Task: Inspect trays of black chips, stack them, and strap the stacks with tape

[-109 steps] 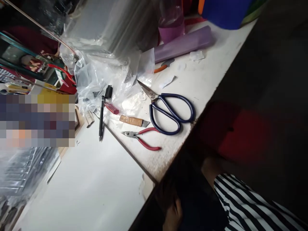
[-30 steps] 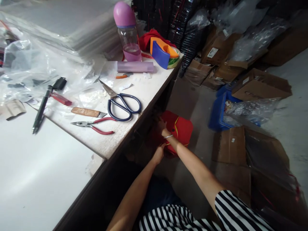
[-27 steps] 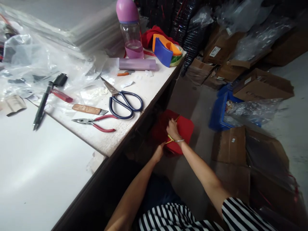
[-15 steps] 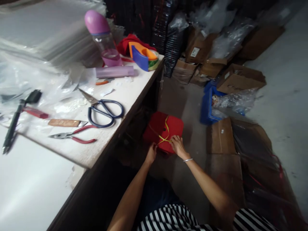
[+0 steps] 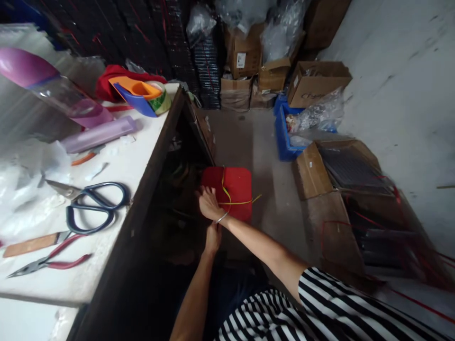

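Note:
A red stool (image 5: 239,182) stands on the floor below the bench, with a thin yellow strap (image 5: 239,203) lying across its top. One end of the strap sticks out past the stool's right edge; the other side runs up to my right hand. My right hand (image 5: 209,203) is at the stool's left edge, crossed over in front of my left, its fingers looking spread and slightly blurred. Just under the right wrist, beside its silver bangle (image 5: 222,217), is my left hand (image 5: 213,237). The left fingertips are hidden behind that wrist.
On the white bench (image 5: 142,142) to the left lie scissors (image 5: 95,201), red-handled pliers (image 5: 53,260), a wooden-handled knife (image 5: 33,244), a tape dispenser (image 5: 140,94) and a pink bottle (image 5: 60,90). Cardboard boxes (image 5: 309,173) and a blue crate (image 5: 284,135) line the right wall.
My right hand has moved left across the stool and now crosses over my left hand. The strap's crossed loop has opened out, one end now pointing right. The view has turned rightward.

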The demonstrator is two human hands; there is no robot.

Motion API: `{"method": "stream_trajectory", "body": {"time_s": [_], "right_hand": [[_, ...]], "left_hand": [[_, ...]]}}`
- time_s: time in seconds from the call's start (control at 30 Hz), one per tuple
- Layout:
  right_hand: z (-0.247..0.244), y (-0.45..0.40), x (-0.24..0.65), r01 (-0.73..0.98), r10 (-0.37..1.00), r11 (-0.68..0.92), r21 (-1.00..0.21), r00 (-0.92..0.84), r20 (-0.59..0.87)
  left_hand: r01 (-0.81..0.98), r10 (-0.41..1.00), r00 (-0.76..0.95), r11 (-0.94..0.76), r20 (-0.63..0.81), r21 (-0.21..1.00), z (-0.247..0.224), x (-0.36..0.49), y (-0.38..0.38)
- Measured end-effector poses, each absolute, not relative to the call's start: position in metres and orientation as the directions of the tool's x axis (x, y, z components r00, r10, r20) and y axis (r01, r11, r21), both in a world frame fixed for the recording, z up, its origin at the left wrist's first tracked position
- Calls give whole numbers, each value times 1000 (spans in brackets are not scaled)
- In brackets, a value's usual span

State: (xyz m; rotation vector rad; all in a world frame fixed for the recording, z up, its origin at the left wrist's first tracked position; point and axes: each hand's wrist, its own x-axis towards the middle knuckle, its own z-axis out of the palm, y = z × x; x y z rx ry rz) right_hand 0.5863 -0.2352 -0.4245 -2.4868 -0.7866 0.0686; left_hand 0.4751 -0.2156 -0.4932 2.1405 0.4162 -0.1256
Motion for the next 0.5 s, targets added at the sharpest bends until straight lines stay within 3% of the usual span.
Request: {"method": "stream_trajectory", "body": {"time_s": [0.27,0.5], "right_hand": [[-450,-332,575,326,327,-693,-643,937,122],[-480,-360,592,119,283,-604,-788,957,-72]], "left_hand": [[243,190,967,-483,-170,841,-495,475,-220],[354,272,925,-363,-265,862,-503,456,-219]]}}
